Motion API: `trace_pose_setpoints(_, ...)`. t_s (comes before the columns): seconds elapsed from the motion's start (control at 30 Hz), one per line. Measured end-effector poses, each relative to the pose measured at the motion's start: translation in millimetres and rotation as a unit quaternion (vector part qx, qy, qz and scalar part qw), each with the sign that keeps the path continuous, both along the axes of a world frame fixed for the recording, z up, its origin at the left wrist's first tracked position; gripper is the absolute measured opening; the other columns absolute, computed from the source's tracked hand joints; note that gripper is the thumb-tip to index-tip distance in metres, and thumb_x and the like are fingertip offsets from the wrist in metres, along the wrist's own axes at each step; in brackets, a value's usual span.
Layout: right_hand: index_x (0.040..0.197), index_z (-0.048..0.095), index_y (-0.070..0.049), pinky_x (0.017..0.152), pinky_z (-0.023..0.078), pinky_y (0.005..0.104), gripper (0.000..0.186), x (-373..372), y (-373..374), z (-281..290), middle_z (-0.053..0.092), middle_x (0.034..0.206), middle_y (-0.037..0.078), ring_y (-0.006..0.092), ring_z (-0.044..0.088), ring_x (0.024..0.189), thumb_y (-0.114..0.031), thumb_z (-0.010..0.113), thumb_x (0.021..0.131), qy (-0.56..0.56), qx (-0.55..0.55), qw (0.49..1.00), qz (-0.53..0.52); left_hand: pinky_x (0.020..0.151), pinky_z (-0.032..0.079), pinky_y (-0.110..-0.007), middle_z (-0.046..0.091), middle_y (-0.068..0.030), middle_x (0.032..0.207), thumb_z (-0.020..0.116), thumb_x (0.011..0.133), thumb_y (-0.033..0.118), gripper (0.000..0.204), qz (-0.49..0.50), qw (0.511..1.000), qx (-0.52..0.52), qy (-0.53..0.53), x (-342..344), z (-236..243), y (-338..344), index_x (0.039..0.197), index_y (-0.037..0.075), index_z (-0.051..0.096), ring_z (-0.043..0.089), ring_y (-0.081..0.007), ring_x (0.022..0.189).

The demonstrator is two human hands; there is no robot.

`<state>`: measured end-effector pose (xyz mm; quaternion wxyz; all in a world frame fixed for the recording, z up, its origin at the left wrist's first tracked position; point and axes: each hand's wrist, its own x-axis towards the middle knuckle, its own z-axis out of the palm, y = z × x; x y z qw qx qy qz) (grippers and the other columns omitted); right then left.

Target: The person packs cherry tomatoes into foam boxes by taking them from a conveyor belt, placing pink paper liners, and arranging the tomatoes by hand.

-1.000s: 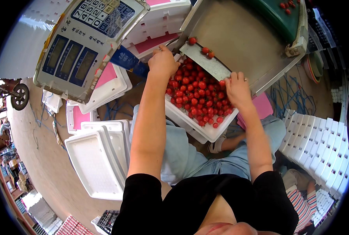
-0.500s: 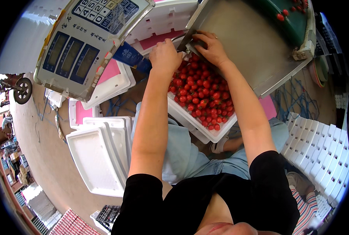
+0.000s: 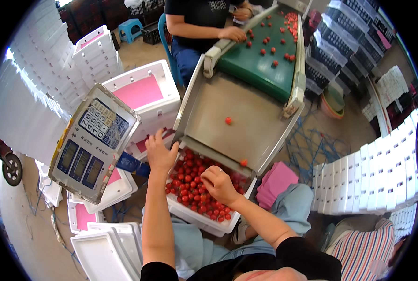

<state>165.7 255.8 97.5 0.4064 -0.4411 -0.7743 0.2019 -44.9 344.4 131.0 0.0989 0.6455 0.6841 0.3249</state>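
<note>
A white foam box [image 3: 218,229] full of red cherry tomatoes [image 3: 190,180] stands in front of me, under the lower lip of a metal chute [image 3: 209,107]. My left hand [image 3: 160,153] is beside the box's far left corner, fingers spread and nothing visible in them. Over the tomatoes, my right hand [image 3: 220,185] has its fingers curled together; whatever may be between them is hidden. One loose tomato [image 3: 228,120] is on the chute's surface, and another tomato [image 3: 243,163] is close to its lower lip.
A green conveyor belt [image 3: 260,70] carries scattered tomatoes towards the chute; a co-worker's hand [image 3: 232,33] reaches to its left edge. A digital scale [image 3: 94,140] stands left. White foam boxes [image 3: 148,89], white lids [image 3: 101,253] and pink sheets [image 3: 277,182] surround me.
My view has lifted, bringing in the belt and co-worker. My right hand has left the chute's lip and come over the tomatoes. My left hand has opened out. Two tomatoes now show on the chute.
</note>
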Motion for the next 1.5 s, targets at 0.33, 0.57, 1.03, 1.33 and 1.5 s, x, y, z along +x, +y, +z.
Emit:
trace_pose_setpoints(0.33,0.149,0.042,-0.01,0.114,0.022,0.0651,0.076,0,-49,-75,0.034,0.154,0.021,0.0412,0.027,0.144,-0.038,0.071,0.085,-0.219,-0.061,0.971,-0.081,0.093,0.052,-0.034,0.068,-0.0135,0.112,0.076,0.084,0.011,0.049,-0.04,0.967,0.135,-0.213,8,-3,4,0.129,0.001,0.059,0.066,-0.0217,0.102)
trace_pose_setpoints(0.57,0.131,0.058,-0.013,0.107,0.03,0.0629,0.052,-29,-32,-79,0.041,0.151,0.013,0.0359,0.036,0.14,-0.032,0.071,0.084,-0.167,-0.019,0.985,0.024,0.08,0.054,-0.033,0.072,-0.0107,0.089,0.071,0.085,0.008,0.016,-0.027,0.965,0.071,-0.251,13,-25,-15,0.099,0.001,0.068,0.07,-0.0212,0.083)
trace_pose_setpoints(1.03,0.123,0.065,-0.014,0.118,0.013,0.0651,0.05,82,-140,-65,0.053,0.137,0.007,0.0342,0.036,0.141,-0.035,0.076,0.079,-0.167,-0.042,0.974,0.151,0.121,0.016,-0.055,0.04,-0.0087,0.155,0.063,0.093,0.036,0.059,-0.12,0.985,-0.068,0.101,36,-111,-144,0.143,0.011,0.048,0.029,-0.0349,0.147)
trace_pose_setpoints(1.33,0.103,0.068,0.003,0.12,0.018,0.0611,0.046,55,-169,-91,0.055,0.116,0.01,0.0318,0.04,0.135,-0.028,0.077,0.071,-0.19,0.0,0.969,0.16,0.11,0.034,-0.049,0.046,-0.0268,0.14,0.063,0.09,0.016,0.061,0.327,0.932,-0.028,-0.154,31,-151,-189,0.145,0.002,0.038,0.043,-0.0417,0.132)
trace_pose_setpoints(1.5,0.1,0.069,0.002,0.12,0.02,0.0588,0.044,35,-180,-95,0.055,0.115,0.01,0.0313,0.04,0.136,-0.027,0.078,0.069,-0.174,0.014,0.97,0.169,0.107,0.039,-0.047,0.048,-0.028,0.138,0.061,0.09,0.014,0.058,0.289,0.941,-0.032,-0.173,20,-147,-192,0.142,0.0,0.038,0.048,-0.0449,0.127)
